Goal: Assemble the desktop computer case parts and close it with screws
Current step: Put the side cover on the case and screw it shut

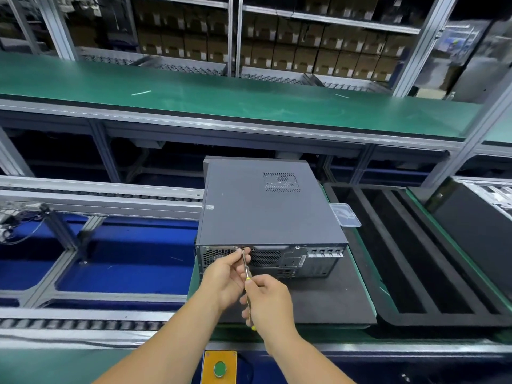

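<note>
On a dark mat (318, 297) beside a roller conveyor (97, 200), the right hand (270, 299) is wrapped around a screwdriver (245, 266). The left hand (224, 275) pinches its shaft near the tip, at the rear panel of the closed computer case (266, 209) just ahead. A clear plastic tray (345, 214) sits right of the case.

A long green-topped workbench (221, 103) with a grey aluminium frame spans the room. Behind it, metal shelving (234, 37) holds rows of brown cardboard boxes (318, 56). At left, grey roller conveyor rails (97, 195) cross above a blue floor (124, 273).
</note>
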